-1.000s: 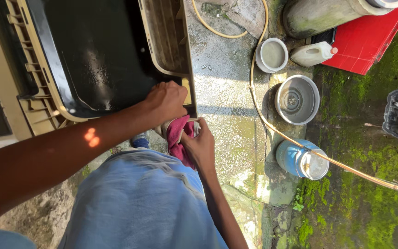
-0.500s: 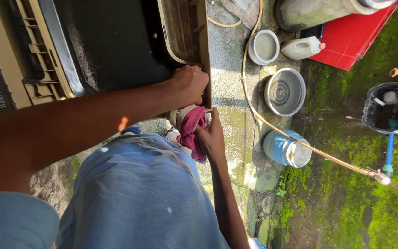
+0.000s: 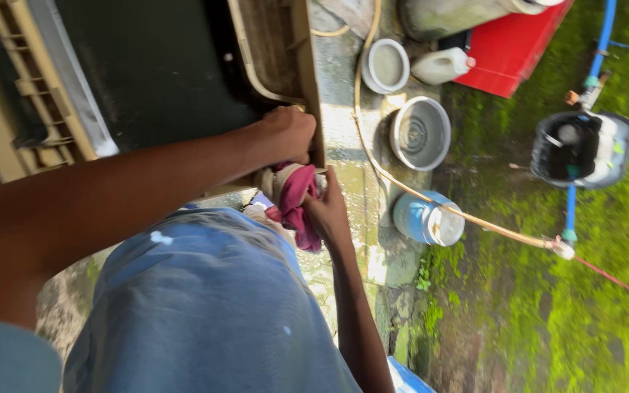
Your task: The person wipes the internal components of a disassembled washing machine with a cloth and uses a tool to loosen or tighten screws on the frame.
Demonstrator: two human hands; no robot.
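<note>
A crumpled pink cloth (image 3: 294,204) is held bunched in the closed right hand (image 3: 327,211), just below the corner of a large black panel in a tan frame (image 3: 161,69). That frame corner is gripped by the left hand (image 3: 285,135), fingers curled shut around its edge. On the wet concrete strip beside them a steel bowl (image 3: 420,132), a small grey bowl (image 3: 387,65) and a blue tin (image 3: 426,218) are seen, crossed by a tan hose (image 3: 460,211). Mossy ground (image 3: 547,313) is seen beyond
</note>
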